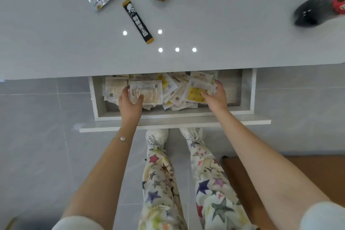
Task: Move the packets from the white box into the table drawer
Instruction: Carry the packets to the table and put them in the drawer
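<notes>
The tabletop (224,33) hides the drawer's (186,117) rear, and the dark bottle (309,13) is blurred.

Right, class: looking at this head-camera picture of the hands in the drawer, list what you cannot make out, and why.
Head view:
White box: outside the frame.
Back of the drawer: hidden under the tabletop.
Dark object: blurred, cut by the right edge.
Lower packets: covered by the clear packet in the left hand and the yellow packet in the right hand.
Packet print: too small.
</notes>
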